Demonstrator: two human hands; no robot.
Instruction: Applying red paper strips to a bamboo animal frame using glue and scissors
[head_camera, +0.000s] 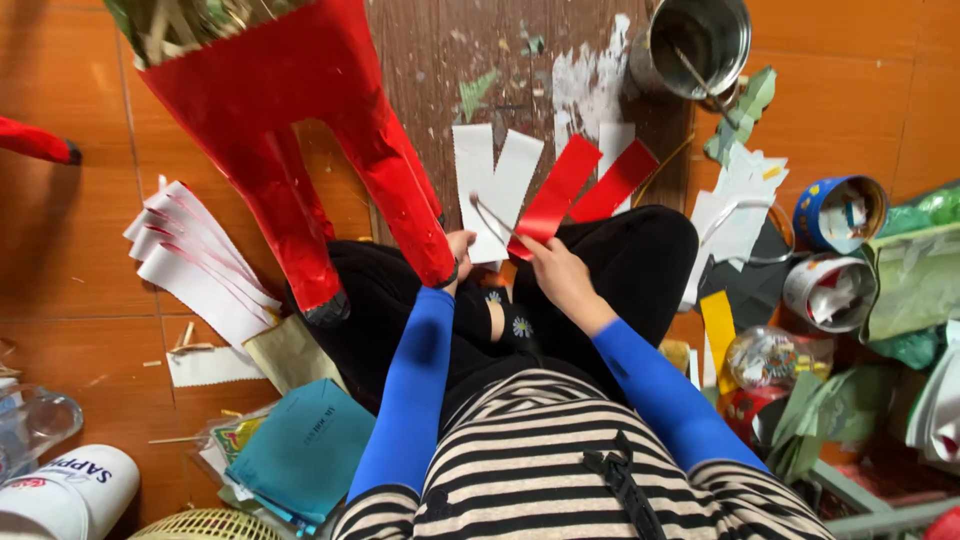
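In the head view, a folded red paper strip (560, 190) is pinched at its lower end by the fingers of the right hand (556, 272), above the lap. Scissors (490, 218) are gripped by the left hand (460, 247), fingers closed on the handles, blades beside the strip. White paper strips (495, 180) lie on the floor behind, near a metal can (695, 45).

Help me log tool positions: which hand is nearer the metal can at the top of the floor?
Right. The right hand, holding red paper strips, lies below and left of the metal can; the left hand, beside the scissors, sits farther left.
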